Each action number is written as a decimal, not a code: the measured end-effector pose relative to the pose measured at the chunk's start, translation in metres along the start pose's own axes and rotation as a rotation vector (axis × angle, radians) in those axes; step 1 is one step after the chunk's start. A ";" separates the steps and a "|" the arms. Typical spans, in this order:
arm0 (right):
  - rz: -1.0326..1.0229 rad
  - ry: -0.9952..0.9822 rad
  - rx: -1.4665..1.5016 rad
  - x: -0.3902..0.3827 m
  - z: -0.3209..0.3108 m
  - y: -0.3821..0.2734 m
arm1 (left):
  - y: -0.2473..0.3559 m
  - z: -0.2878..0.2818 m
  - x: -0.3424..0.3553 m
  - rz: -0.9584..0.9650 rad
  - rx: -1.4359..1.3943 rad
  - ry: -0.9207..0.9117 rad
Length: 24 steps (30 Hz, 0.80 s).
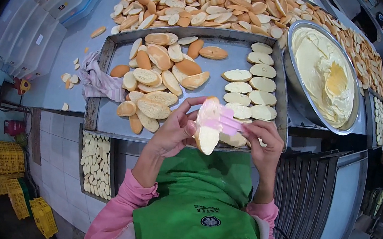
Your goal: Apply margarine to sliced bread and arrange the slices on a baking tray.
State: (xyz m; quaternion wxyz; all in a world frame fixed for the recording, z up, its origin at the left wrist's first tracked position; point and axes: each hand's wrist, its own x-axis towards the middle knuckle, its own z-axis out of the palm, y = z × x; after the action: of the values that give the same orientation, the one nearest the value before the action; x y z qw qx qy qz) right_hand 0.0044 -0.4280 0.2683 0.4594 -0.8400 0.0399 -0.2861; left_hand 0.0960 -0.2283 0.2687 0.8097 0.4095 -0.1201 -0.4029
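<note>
My left hand [177, 126] is closed on an oval bread slice [207, 140], held up over the near edge of a metal tray [92, 108]. Cream covers the slice's cut face. In my right hand [264, 139] is a pink spatula [225, 121], its flat blade lying across the slice. Plain bread slices [153, 108] are heaped in the tray's left half. Along its right side, cream-covered slices [263, 84] lie in rows; my hands hide some of the near ones.
A steel bowl of pale cream [318, 63] stands right of the tray. Behind spreads a large heap of bread slices [242, 7]. A striped cloth [99, 80] hangs over the tray's left rim. Clear plastic boxes [26, 39] stand far left, a rack of trays [306, 194] lower right.
</note>
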 end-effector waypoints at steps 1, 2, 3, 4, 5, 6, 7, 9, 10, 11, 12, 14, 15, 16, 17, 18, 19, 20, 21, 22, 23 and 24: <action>0.002 0.002 -0.001 0.001 0.000 0.001 | -0.002 -0.002 0.000 -0.002 0.000 -0.002; 0.011 0.033 -0.047 0.002 0.001 0.002 | -0.003 -0.003 0.000 -0.021 -0.001 -0.024; 0.021 0.065 -0.092 0.002 0.001 0.002 | -0.004 -0.004 -0.001 -0.040 -0.003 -0.047; 0.021 0.065 -0.090 0.003 0.001 0.002 | -0.004 -0.004 -0.002 -0.039 -0.001 -0.045; 0.040 0.087 -0.093 0.003 0.000 0.002 | -0.003 -0.004 -0.003 -0.062 -0.007 -0.056; 0.059 0.109 -0.097 0.004 0.000 0.002 | -0.002 -0.004 -0.004 -0.086 -0.014 -0.066; 0.059 0.109 -0.097 0.004 -0.001 0.003 | -0.002 -0.003 -0.005 -0.086 -0.013 -0.067; 0.059 0.092 -0.196 0.002 -0.004 0.009 | 0.001 0.001 -0.007 -0.126 -0.027 -0.079; 0.059 0.090 -0.196 0.000 -0.006 0.011 | 0.002 0.000 -0.007 -0.125 -0.029 -0.078; 0.166 0.119 -0.046 -0.003 -0.008 0.012 | 0.003 -0.002 -0.006 -0.092 -0.025 -0.060; 0.274 0.147 0.105 -0.005 -0.011 0.015 | 0.006 -0.004 -0.005 -0.060 -0.021 -0.043; 0.281 0.189 0.153 -0.007 -0.022 0.021 | 0.020 -0.009 0.001 -0.074 0.111 0.042; 0.284 0.232 0.203 -0.008 -0.028 0.025 | 0.029 -0.014 0.007 -0.086 0.246 0.126; 0.277 0.235 0.163 -0.008 -0.034 0.027 | 0.039 -0.020 0.013 -0.090 0.247 0.134; 0.285 0.255 0.200 -0.008 -0.039 0.027 | 0.048 -0.029 0.025 -0.153 0.505 0.074; 0.308 0.278 0.200 -0.010 -0.042 0.030 | 0.054 -0.037 0.039 -0.212 0.764 0.009; 0.326 0.298 0.207 -0.011 -0.044 0.031 | 0.054 -0.044 0.052 -0.212 0.767 0.012; 0.321 0.297 0.214 -0.011 -0.044 0.029 | 0.051 -0.054 0.065 -0.143 0.937 -0.065; 0.308 0.306 0.216 -0.011 -0.044 0.027 | 0.049 -0.060 0.077 -0.070 1.107 -0.147; 0.300 0.320 0.210 -0.013 -0.046 0.027 | 0.046 -0.061 0.087 -0.068 1.109 -0.155; 0.299 0.328 0.207 -0.013 -0.047 0.026 | 0.043 -0.060 0.097 -0.081 1.289 -0.230; 0.295 0.326 0.204 -0.014 -0.047 0.025 | 0.039 -0.059 0.105 -0.092 1.468 -0.304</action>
State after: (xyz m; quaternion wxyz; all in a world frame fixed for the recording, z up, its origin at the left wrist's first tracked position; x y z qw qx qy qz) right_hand -0.0264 -0.4735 0.2617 0.5661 -0.7170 0.2065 -0.3504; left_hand 0.2161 -0.2608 0.2468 0.2854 0.7887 -0.4513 -0.3046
